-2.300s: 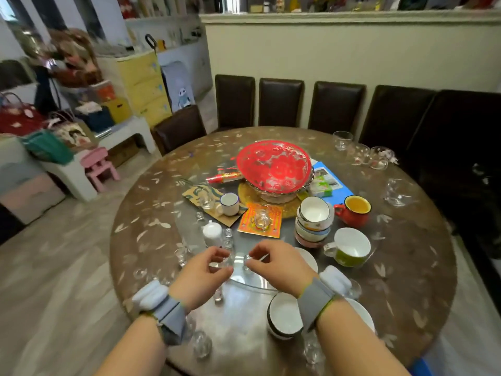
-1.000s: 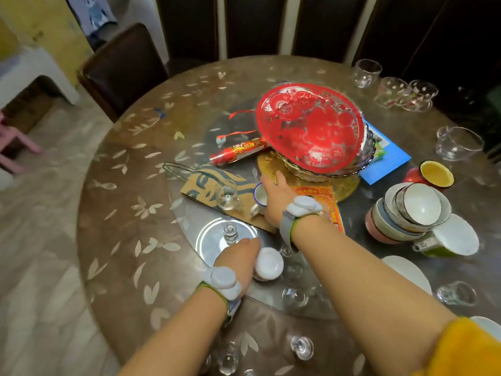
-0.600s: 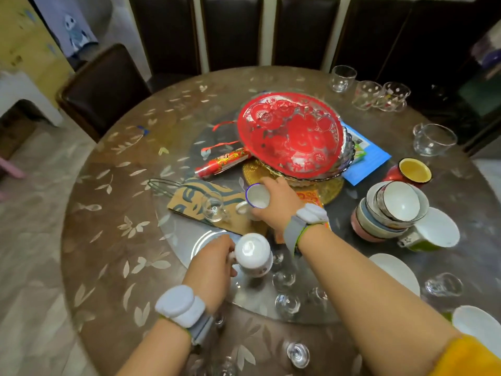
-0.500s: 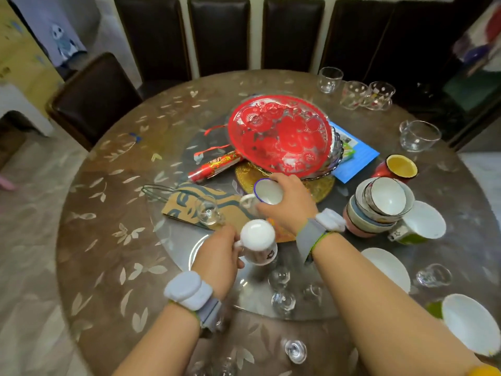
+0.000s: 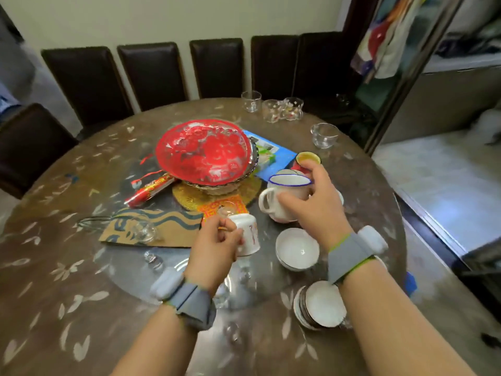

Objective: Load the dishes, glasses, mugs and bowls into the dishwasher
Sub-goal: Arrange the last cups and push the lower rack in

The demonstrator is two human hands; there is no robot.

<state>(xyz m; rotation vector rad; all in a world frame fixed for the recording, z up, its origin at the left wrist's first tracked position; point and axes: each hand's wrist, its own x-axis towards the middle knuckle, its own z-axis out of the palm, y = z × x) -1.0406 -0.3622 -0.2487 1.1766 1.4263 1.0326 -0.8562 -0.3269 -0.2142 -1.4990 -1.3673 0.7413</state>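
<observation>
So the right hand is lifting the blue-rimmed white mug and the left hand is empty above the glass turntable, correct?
Not quite. The head view shows the left hand is not empty: it grips a small white cup with red markings, tilted on its side. The rest holds: the right hand holds the blue-rimmed white mug, with both hands above the glass turntable.

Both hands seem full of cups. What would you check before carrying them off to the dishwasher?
1. Left hand grips the small white cup: ok, fingers curled round it.
2. Right hand holds the blue-rimmed mug: ok, lifted off the table.
3. Cups empty: blue-rimmed mug looks empty; small cup cannot tell.
4. Small cup upright: not ok, it is tilted.
5. Path past the white bowl and stacked bowls: ok, they sit below the hands.
6. Dishwasher open and ready: cannot tell, not in view.
</observation>
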